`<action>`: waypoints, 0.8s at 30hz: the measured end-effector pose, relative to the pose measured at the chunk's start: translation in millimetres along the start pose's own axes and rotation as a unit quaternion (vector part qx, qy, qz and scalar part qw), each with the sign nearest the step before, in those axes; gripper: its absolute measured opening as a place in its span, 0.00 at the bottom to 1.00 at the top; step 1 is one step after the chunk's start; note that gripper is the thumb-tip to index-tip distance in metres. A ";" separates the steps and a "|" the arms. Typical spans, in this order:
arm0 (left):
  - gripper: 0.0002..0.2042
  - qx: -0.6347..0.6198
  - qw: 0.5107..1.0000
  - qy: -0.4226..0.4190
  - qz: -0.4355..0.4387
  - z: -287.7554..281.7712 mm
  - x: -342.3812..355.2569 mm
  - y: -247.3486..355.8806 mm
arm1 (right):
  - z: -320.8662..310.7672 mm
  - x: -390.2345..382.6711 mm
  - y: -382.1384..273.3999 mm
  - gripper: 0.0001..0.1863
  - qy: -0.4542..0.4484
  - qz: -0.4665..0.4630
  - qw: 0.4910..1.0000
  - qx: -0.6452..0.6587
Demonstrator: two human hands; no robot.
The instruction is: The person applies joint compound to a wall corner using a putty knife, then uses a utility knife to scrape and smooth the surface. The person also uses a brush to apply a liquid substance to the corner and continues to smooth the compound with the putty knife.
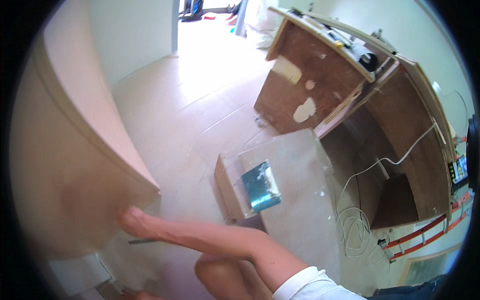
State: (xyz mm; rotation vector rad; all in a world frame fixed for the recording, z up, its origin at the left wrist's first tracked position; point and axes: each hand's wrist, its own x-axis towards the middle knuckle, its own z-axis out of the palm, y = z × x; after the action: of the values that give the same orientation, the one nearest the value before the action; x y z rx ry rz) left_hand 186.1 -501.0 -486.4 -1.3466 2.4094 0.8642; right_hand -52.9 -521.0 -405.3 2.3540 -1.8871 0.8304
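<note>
My right hand [131, 221] reaches left at the end of a bare forearm and a white sleeve. It is closed and blurred, up against the lower part of a large pale curved panel [75, 165]. A thin dark grey strip [142, 241] shows just below the wrist; whether the hand holds it, I cannot tell. My left hand is not recognisable; a patch of skin [142, 295] at the lower edge may be a foot. Beyond my forearm, a teal flat sheet [257, 187] smeared with white paste lies on a low wooden box [300, 200].
A brown wooden cabinet [305, 85] with pale filler patches carries tools and rolls on top. White cable [357, 220] coils over the floor beside it. An orange ladder [425, 240] lies at the right. Tiled floor [185, 120] runs toward a bright doorway [215, 30].
</note>
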 end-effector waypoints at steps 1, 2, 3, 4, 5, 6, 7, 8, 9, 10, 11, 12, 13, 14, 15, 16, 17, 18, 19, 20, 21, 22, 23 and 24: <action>0.45 -0.003 1.000 0.011 -0.015 -21.5 0.4 -0.7 | -52.2 14.4 -25.8 0.08 0.010 0.001 0.989 0.145; 0.44 -0.009 1.000 0.013 -0.013 -32.4 5.2 13.9 | -98.0 19.0 -36.0 0.08 -0.031 0.018 0.986 0.161; 0.44 -0.021 1.000 0.002 0.001 -30.9 12.8 41.0 | -137.8 8.7 -37.3 0.08 -0.079 0.052 0.982 0.166; 0.44 -0.029 1.000 -0.006 0.008 -33.8 17.7 63.1 | -161.3 -2.0 -40.0 0.08 -0.059 0.083 0.977 0.190; 0.43 -0.040 0.999 -0.021 0.019 -32.2 22.8 90.6 | -182.2 -18.3 -44.1 0.09 -0.041 0.119 0.970 0.210; 0.43 -0.049 0.998 -0.032 0.025 -35.0 25.5 113.6 | -204.4 -31.0 -52.3 0.09 -0.038 0.144 0.963 0.225; 0.43 -0.053 0.998 -0.039 0.020 -44.0 27.1 128.6 | -226.1 -38.5 -62.5 0.08 -0.032 0.163 0.955 0.245; 0.42 -0.057 0.997 -0.044 0.011 -56.2 27.9 140.4 | -254.4 -44.9 -75.0 0.08 -0.020 0.162 0.947 0.277; 0.42 -0.063 0.997 -0.053 0.007 -64.4 31.2 154.2 | -279.9 -54.3 -85.7 0.09 -0.009 0.166 0.937 0.306; 0.41 -0.070 0.996 -0.062 0.000 -71.4 31.5 165.8 | -288.4 -67.1 -97.4 0.11 0.013 0.161 0.938 0.307; 0.41 -0.088 0.992 -0.092 0.015 -60.5 32.2 201.6 | -310.3 -90.5 -101.3 0.14 0.022 0.181 0.940 0.287; 0.41 -0.088 0.992 -0.088 -0.004 -78.2 32.9 199.3 | -324.3 -94.1 -94.3 0.14 0.012 0.183 0.924 0.334; 0.40 -0.088 0.992 -0.085 -0.020 -91.5 32.3 199.5 | -334.7 -99.3 -83.5 0.14 0.000 0.186 0.906 0.381; 0.40 -0.096 0.991 -0.093 -0.023 -95.7 32.2 209.8 | -350.9 -107.8 -80.2 0.14 -0.016 0.204 0.885 0.417; 0.40 -0.101 0.990 -0.093 -0.032 -103.7 34.1 211.2 | -374.5 -103.7 -71.4 0.11 0.004 0.250 0.890 0.381; 0.39 -0.106 0.989 -0.095 -0.046 -108.2 29.7 207.4 | -405.6 -97.7 -55.1 0.09 0.025 0.294 0.891 0.345; 0.39 -0.115 0.987 -0.092 -0.061 -114.6 24.8 202.8 | -443.3 -89.8 -32.5 0.13 0.005 0.358 0.885 0.297; 0.39 -0.123 0.985 -0.100 -0.070 -113.9 22.2 201.9 | -469.7 -93.1 -7.5 0.12 0.174 0.350 0.906 0.162; 0.38 -0.132 0.983 -0.102 -0.080 -113.4 20.2 197.4 | -515.6 -99.8 31.1 0.13 0.180 0.364 0.914 0.005; 0.38 -0.137 0.981 -0.086 -0.111 -126.0 11.7 177.9 | -551.4 -98.4 69.9 0.18 0.220 0.391 0.890 -0.085; 0.38 -0.146 0.977 -0.091 -0.124 -123.9 7.0 171.5 | -599.4 -105.8 103.3 0.23 0.247 0.437 0.843 -0.191; 0.37 -0.156 0.974 -0.101 -0.132 -113.7 6.2 172.8 | -654.9 -121.1 132.6 0.28 0.266 0.490 0.778 -0.290; 0.37 -0.164 0.970 -0.101 -0.149 -108.7 0.6 162.1 | -671.2 -146.1 161.0 0.32 0.224 0.507 0.747 -0.366; 0.37 -0.174 0.965 -0.099 -0.168 -102.5 -3.4 149.3 | -688.0 -170.3 189.1 0.37 0.180 0.521 0.710 -0.439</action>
State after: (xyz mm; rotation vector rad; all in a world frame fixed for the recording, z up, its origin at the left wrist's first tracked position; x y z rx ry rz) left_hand 69.9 -501.3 -347.4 -1.6378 1.8638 1.2908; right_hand -517.1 -192.0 57.7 0.4477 -2.4755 0.1647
